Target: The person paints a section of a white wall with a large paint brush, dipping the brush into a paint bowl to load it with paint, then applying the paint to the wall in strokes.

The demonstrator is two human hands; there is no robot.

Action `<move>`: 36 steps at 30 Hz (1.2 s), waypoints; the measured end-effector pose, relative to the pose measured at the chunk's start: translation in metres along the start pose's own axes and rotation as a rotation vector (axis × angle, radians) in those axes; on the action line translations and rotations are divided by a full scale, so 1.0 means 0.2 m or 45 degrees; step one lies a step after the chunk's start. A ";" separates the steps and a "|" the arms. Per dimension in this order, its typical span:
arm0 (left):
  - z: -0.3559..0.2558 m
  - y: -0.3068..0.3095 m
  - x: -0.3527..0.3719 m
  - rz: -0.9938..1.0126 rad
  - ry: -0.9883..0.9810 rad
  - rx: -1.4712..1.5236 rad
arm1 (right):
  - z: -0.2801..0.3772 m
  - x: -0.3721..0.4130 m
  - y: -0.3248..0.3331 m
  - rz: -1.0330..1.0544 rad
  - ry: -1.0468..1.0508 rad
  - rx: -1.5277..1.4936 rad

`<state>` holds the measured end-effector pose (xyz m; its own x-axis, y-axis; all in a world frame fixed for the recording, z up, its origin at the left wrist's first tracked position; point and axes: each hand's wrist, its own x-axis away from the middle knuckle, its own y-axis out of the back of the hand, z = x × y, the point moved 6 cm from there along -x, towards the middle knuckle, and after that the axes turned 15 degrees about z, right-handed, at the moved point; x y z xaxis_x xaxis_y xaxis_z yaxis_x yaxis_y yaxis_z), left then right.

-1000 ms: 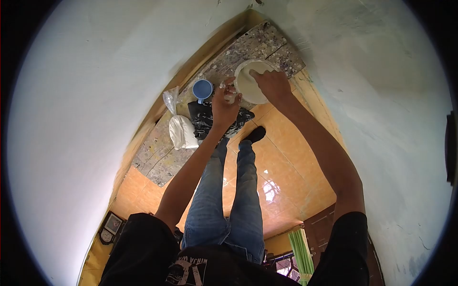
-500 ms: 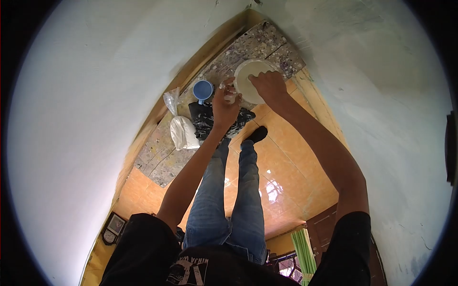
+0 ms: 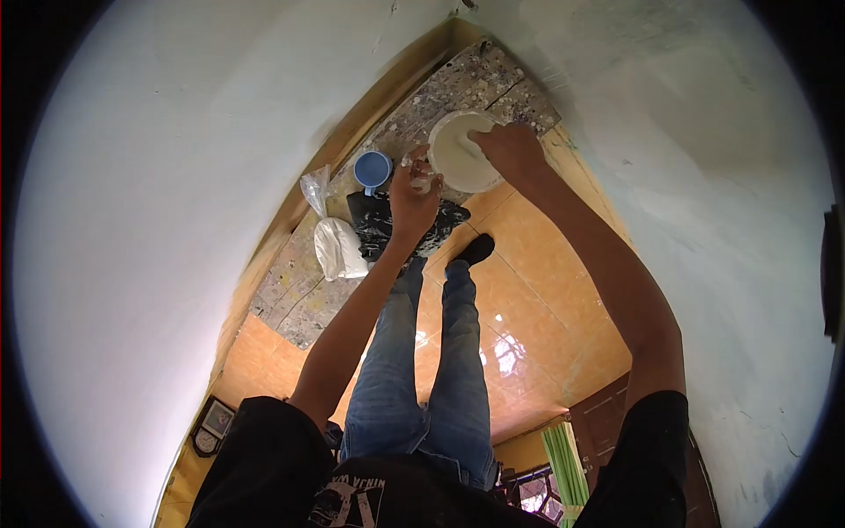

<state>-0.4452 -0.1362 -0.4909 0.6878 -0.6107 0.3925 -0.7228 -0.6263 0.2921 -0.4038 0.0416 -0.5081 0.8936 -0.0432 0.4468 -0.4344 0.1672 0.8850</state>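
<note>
A round white bucket (image 3: 451, 170) with a pale, creamy mixture inside stands on the paint-spattered board. My left hand (image 3: 415, 198), smeared with white, curls its fingers and thumb at the bucket's near-left side and appears to grip it there. Over the bucket's right rim reaches my right hand (image 3: 512, 151), closed, knuckles up, with its fingertips above the mixture. What it holds is mostly hidden; a faint shape dips into the mixture by the fingers. Left of my left hand sits a blue mug (image 3: 373, 167). Under that wrist lies a black, white-streaked plastic bag or cloth (image 3: 373, 216).
A clear bag of white powder (image 3: 338, 249) lies on the board (image 3: 295, 304) to the left. Pale walls (image 3: 167, 194) close in on both sides and meet beyond the board. Orange tiles (image 3: 537, 282) cover the floor, where my shoe (image 3: 476, 251) rests.
My right hand has shifted slightly to the right over the bucket, uncovering more of the mixture. My left hand stays at the bucket's side.
</note>
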 end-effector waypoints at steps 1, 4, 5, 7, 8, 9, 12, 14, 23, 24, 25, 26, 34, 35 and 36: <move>0.02 0.00 0.00 -0.010 -0.015 0.019 | 0.00 -0.01 -0.01 0.025 0.016 0.027; 0.00 0.00 0.01 0.007 0.073 -0.032 | 0.04 0.00 -0.02 0.022 0.038 -0.031; 0.01 -0.01 0.00 -0.008 0.019 -0.019 | 0.05 0.00 -0.01 0.006 0.046 -0.066; 0.05 -0.01 0.00 -0.043 -0.081 0.000 | 0.09 -0.02 0.00 0.082 0.001 0.031; 0.04 0.00 0.00 -0.035 -0.061 -0.018 | 0.10 -0.02 0.00 0.121 -0.024 0.075; 0.03 0.00 0.01 -0.027 -0.044 -0.034 | 0.09 -0.02 0.00 0.078 0.015 -0.002; -0.03 0.01 0.01 -0.022 -0.059 -0.113 | 0.02 -0.01 -0.01 0.015 0.069 -0.234; -0.05 0.02 0.01 -0.009 -0.060 -0.132 | -0.02 0.01 -0.06 0.076 0.000 -0.403; -0.06 0.04 0.02 0.016 0.049 -0.059 | -0.06 0.53 0.13 0.106 -0.458 -0.873; -0.03 0.03 0.01 0.009 0.017 -0.033 | -0.06 0.56 0.09 0.047 -0.417 -1.038; 0.01 0.02 0.01 0.003 -0.015 -0.007 | -0.05 0.59 -0.01 -0.015 -0.374 -1.201; 0.01 0.01 0.00 0.014 0.028 -0.012 | -0.04 0.62 -0.10 -0.080 -0.328 -1.362; 0.00 0.01 0.01 -0.063 -0.228 -0.177 | 0.39 0.77 -0.11 -0.296 -0.399 -2.564; 0.03 -0.01 0.00 -0.033 -0.261 -0.245 | 0.45 0.80 -0.06 -0.344 -0.391 -2.777; 0.07 -0.01 0.00 -0.005 -0.297 -0.310 | 0.49 0.83 -0.04 -0.351 -0.348 -2.826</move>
<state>-0.4430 -0.1410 -0.5047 0.6670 -0.7208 0.1888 -0.6957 -0.5117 0.5041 -0.2639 -0.0633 -0.4283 0.7740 -0.3109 0.5516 0.6063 0.6150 -0.5041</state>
